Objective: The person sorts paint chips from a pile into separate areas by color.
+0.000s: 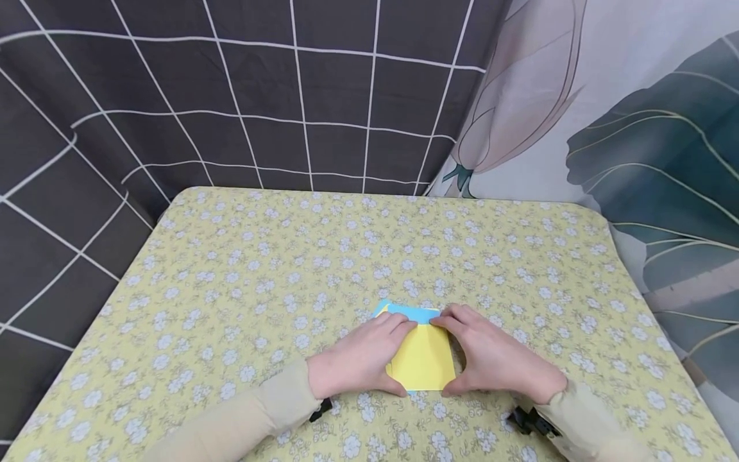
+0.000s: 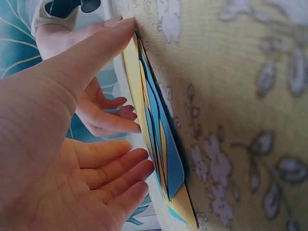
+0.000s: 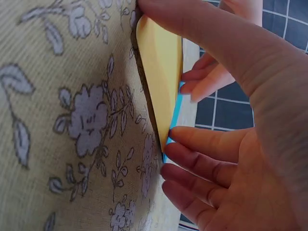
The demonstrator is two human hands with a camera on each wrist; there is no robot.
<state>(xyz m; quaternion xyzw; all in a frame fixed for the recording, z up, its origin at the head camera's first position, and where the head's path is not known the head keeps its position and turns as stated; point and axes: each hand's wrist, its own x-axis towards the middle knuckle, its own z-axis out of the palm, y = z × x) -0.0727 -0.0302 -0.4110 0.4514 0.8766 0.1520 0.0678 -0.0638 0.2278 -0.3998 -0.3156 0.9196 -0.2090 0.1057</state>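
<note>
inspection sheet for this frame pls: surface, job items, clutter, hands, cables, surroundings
Surface: table under a yellow floral cloth.
Job's things: folded paper, yellow with blue edges, flat near the front edge; layers show in the left wrist view.
Clutter: nothing seen.
Grippers: left hand and right hand flank the paper, fingers straight on its top edge, thumbs at the bottom corners.
Cables: nothing seen; black wrist mounts at the cuffs.
Surroundings: dark grid curtain behind and left, leaf-print curtain right.

I see my left hand (image 1: 364, 356) and right hand (image 1: 491, 356) lying flat on the folded yellow-and-blue paper (image 1: 424, 359), fingertips pressing.
</note>
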